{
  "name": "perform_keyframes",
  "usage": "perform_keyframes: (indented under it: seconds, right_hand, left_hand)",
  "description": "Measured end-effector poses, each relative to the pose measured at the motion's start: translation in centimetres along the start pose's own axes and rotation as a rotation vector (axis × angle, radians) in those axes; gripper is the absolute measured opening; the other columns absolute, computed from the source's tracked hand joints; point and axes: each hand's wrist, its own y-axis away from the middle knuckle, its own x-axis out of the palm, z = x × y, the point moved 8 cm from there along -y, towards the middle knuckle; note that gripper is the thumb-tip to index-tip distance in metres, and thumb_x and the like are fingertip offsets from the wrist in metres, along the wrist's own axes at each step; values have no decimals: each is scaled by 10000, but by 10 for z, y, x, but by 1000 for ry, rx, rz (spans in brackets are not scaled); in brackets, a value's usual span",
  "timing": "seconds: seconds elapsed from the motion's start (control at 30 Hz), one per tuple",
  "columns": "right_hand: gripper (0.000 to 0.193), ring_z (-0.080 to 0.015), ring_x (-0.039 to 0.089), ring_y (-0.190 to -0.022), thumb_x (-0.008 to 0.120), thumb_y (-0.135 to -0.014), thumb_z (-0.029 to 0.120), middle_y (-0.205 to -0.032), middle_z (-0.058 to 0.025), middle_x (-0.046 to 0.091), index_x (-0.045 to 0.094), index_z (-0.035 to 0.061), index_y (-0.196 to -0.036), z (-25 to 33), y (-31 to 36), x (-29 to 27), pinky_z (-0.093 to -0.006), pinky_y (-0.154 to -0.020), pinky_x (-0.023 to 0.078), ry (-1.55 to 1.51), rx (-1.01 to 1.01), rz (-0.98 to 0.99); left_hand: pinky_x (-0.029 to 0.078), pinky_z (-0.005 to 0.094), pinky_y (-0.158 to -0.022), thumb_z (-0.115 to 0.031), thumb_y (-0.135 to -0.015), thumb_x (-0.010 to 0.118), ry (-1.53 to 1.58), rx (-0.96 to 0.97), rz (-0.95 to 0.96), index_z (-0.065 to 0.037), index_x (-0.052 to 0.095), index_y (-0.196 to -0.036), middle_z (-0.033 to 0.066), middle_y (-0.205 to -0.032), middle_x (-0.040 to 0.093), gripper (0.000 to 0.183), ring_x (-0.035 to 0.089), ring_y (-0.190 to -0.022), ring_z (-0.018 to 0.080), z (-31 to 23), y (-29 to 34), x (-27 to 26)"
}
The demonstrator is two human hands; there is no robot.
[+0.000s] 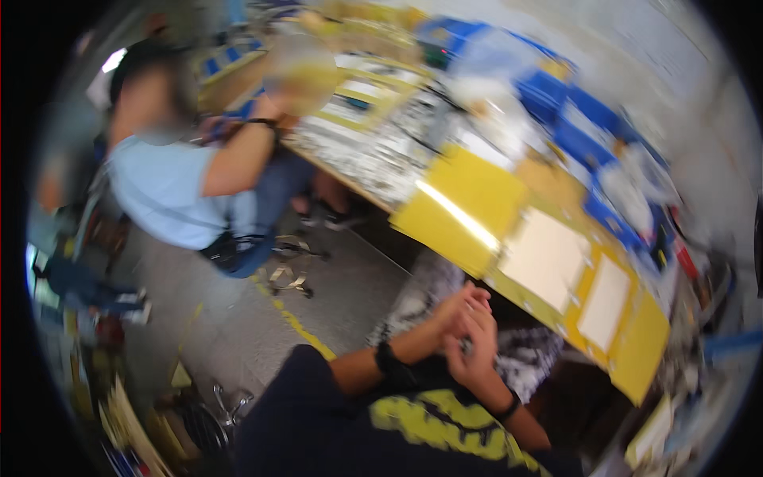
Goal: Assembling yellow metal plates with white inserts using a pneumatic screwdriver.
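My left hand point(455, 312) and my right hand point(477, 343) meet in front of my body, just off the near edge of the workbench. Their fingers are bent and pressed against each other, the right hand partly covering the left. Whatever lies between them, if anything, is hidden and blurred. Closest to them on the bench are a yellow panel point(465, 199) with a bright reflection and a yellow frame point(505, 285) around a pale rectangular sheet point(547, 254). A smaller pale sheet point(604, 302) lies to the right in yellow surroundings.
Blue bins point(584, 131) and clear plastic bags point(497, 60) line the back of the bench. Small parts cover its middle point(366, 159). To the left a co-worker in a light blue shirt point(171, 191) sits at the bench, near a wheeled chair base point(290, 274). Patterned cloth point(421, 294) hangs below the bench.
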Motion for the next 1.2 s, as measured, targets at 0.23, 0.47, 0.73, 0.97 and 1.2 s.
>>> perform_keyframes:
  seconds: [0.23,0.47,0.73,0.97,1.2]
  right_hand:
    - [237,-292,579,-737,520,-716,-79,-824,-181,590,569,-38,-944,-6,22,-2,-360,-687,467,-205,91,50]
    - [200,-158,577,-721,485,-819,4,-788,-122,594,560,-60,-993,-48,35,11,-265,-680,456,-353,394,130]
    - [143,-110,555,-666,510,-828,6,-712,-73,596,592,-47,-932,-68,20,11,-224,-624,443,-525,554,132]
    - [129,-109,562,-675,515,-825,-2,-722,-71,602,608,-48,-901,-74,25,2,-222,-626,441,-441,523,110]
    - [129,-112,573,-693,521,-829,6,-738,-69,608,610,-47,-906,-89,33,0,-231,-652,447,-614,692,130]
  left_hand:
    - [250,214,-402,-403,-913,467,-518,515,-530,-54,564,-783,-48,-511,373,384,344,-429,49,-96,48,-29]
    - [395,276,-543,-511,-803,591,-939,544,-703,-5,593,-635,51,-575,558,533,509,-569,108,-127,13,-42]
    - [356,265,-491,-400,-844,578,-908,502,-727,-1,600,-651,34,-587,552,444,477,-532,92,-138,17,-29]
    - [226,201,-373,-308,-889,546,-662,431,-622,-81,538,-740,-61,-509,357,271,317,-409,34,-133,32,-32]
    - [226,181,-382,-216,-885,573,-286,438,-424,-107,483,-750,-64,-530,354,196,298,-406,26,-131,50,-30]
